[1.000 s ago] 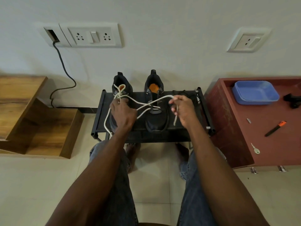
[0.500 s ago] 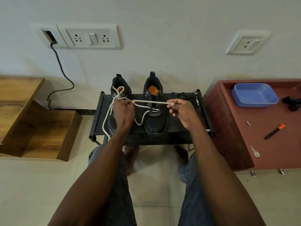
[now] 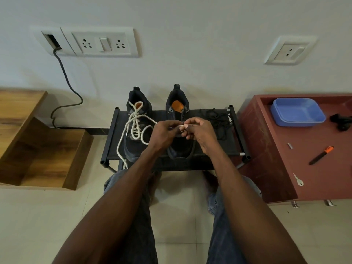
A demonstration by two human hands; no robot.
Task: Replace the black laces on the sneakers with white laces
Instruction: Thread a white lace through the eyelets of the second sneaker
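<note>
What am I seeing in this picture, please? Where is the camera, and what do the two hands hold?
No machine is here. A person wears one camera on the head, looking down at their own arms. The left hand and right hand pinch a white lace above the right sneaker. The left sneaker already carries white lacing. Both stand on a small black rack, where the removed black laces lie. To the right, a red cabinet holds a blue tray.
</note>
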